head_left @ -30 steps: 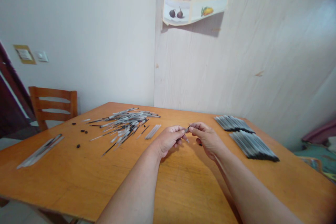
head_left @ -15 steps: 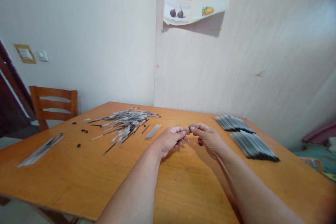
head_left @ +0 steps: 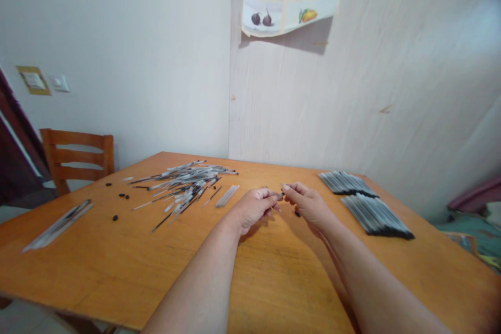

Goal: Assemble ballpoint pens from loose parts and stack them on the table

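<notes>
My left hand (head_left: 256, 210) is closed, thumb and fingers pinching a small dark pen part (head_left: 280, 197) that points toward the other hand. Close on its right, my right hand (head_left: 307, 202) pinches at the end of the same part, its thumb and forefinger together. The fingers cover most of what is held, so its full shape is hidden. Below the right hand a small black plug (head_left: 297, 214) lies on the table. To the left of my hands rest several clear pen barrels (head_left: 227, 196) side by side and a thin dark refill (head_left: 212, 196).
A loose pile of pen barrels and refills (head_left: 191, 180) spreads over the wooden table (head_left: 274, 282). Two neat rows of black-ended pens, a far row (head_left: 346, 183) and a near row (head_left: 376, 214), lie right. At left are small black plugs (head_left: 115, 217) and a clear bag (head_left: 58, 227).
Both hands stay nearly in place, still pinched together at the pen part; the fingers shift only slightly. The whole view has moved a little, so things on the table appear slightly farther left.
</notes>
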A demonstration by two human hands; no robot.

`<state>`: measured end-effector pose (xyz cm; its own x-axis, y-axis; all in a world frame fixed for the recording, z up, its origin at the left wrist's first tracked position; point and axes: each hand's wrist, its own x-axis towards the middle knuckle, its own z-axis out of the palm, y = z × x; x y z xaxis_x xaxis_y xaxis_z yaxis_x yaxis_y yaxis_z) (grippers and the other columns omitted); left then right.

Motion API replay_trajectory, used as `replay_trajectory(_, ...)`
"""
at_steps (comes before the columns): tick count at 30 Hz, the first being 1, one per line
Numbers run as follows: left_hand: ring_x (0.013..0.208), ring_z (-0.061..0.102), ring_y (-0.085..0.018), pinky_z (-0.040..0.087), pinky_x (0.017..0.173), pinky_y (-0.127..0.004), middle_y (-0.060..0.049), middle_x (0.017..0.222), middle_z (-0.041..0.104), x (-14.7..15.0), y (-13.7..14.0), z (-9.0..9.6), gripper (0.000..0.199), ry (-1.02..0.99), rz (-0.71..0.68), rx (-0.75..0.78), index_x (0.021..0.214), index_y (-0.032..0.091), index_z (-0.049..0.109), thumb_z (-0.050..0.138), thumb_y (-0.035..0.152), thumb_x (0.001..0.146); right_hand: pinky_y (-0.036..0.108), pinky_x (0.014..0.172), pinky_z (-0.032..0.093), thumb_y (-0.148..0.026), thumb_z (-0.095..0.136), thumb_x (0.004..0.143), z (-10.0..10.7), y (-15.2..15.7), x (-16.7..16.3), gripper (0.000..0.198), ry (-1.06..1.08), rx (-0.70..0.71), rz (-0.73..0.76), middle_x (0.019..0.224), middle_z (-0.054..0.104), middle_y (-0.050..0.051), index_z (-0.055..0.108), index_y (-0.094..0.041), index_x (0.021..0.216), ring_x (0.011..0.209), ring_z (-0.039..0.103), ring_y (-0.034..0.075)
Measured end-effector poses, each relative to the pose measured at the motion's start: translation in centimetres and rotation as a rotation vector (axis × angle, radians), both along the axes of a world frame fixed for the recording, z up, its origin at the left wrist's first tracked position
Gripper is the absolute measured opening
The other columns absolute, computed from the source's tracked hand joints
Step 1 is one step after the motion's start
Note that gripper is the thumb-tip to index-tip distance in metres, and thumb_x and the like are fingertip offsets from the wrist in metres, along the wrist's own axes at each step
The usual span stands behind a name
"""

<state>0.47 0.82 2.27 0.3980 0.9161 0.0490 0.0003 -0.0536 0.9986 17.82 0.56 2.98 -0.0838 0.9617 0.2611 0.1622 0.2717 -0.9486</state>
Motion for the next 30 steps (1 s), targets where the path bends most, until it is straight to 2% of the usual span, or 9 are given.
replay_trajectory(3,0.057,0.047,-0.007,0.028,0.05,-0.02,-0.004,0.082,0.064,-0.07,0.01,-0.06,0.041,0.002,-0.006,-0.018,0.087,0.014,0.063,0.067,0.053,0.074,0.027,0.056,0.031,-0.054,0.062,0.079,0.03,0.01,0.07,0.033,0.033,-0.027,0.061,0.077,0.063,0.002,0.066,-0.021,0.082,0.064,0.045,0.014)
replay_trajectory(5,0.058,0.048,-0.007,0.029,0.051,-0.02,-0.004,0.082,0.064,-0.07,0.05,-0.15,0.042,0.009,-0.013,-0.016,0.087,0.014,0.064,0.067,0.054,0.074,0.027,0.056,0.03,-0.055,0.064,0.077,-0.01,0.06,0.07,0.034,0.033,-0.039,0.064,0.073,0.062,0.002,0.065,-0.02,0.077,0.06,0.043,0.013)
replay_trajectory(12,0.056,0.047,-0.007,0.031,0.052,-0.021,-0.004,0.077,0.063,0.22,-0.17,0.12,0.043,0.009,-0.009,0.017,0.086,0.013,0.064,0.069,0.054,0.072,0.028,0.054,0.028,-0.058,0.066,0.074,-0.24,0.06,-0.27,0.042,-0.055,0.01,-0.095,0.056,0.044,-0.003,0.053,-0.02,0.061,0.054,0.036,0.012)
replay_trajectory(16,0.057,0.048,-0.007,0.029,0.051,-0.02,-0.005,0.081,0.064,0.13,-0.21,0.18,0.041,-0.002,0.009,-0.012,0.086,0.013,0.062,0.067,0.052,0.075,0.026,0.053,0.029,-0.057,0.06,0.08,-0.2,0.07,-0.15,0.038,0.033,-0.022,-0.022,0.068,0.056,0.0,0.063,-0.02,0.074,0.059,0.041,0.013)
replay_trajectory(19,0.058,0.048,-0.007,0.029,0.051,-0.02,-0.005,0.084,0.065,0.03,-0.15,0.1,0.04,-0.002,0.007,-0.028,0.086,0.013,0.062,0.066,0.052,0.076,0.025,0.052,0.029,-0.053,0.064,0.077,-0.11,0.09,-0.02,0.034,0.096,-0.065,0.026,0.076,0.061,0.002,0.067,-0.02,0.086,0.061,0.042,0.013)
replay_trajectory(22,0.057,0.048,-0.007,0.03,0.051,-0.02,-0.005,0.081,0.064,0.11,-0.12,0.11,0.041,0.009,0.005,-0.003,0.086,0.013,0.062,0.067,0.053,0.075,0.026,0.052,0.028,-0.054,0.066,0.074,-0.11,0.13,-0.06,0.035,0.079,-0.046,0.017,0.07,0.059,0.001,0.065,-0.02,0.077,0.059,0.04,0.012)
replay_trajectory(26,0.056,0.047,-0.007,0.032,0.054,-0.021,-0.004,0.078,0.063,0.32,-0.2,0.22,0.042,-0.005,0.004,0.023,0.086,0.013,0.063,0.069,0.052,0.074,0.028,0.054,0.029,-0.061,0.066,0.072,-0.25,0.17,-0.27,0.043,-0.005,0.016,-0.077,0.058,0.049,-0.001,0.056,-0.021,0.062,0.056,0.039,0.013)
replay_trajectory(30,0.057,0.048,-0.007,0.032,0.054,-0.021,-0.005,0.08,0.064,0.3,-0.21,0.18,0.043,-0.012,0.015,0.006,0.085,0.013,0.063,0.069,0.054,0.073,0.028,0.054,0.031,-0.063,0.058,0.078,-0.26,0.13,-0.17,0.043,-0.01,0.022,-0.076,0.067,0.058,0.002,0.063,-0.021,0.07,0.062,0.046,0.015)
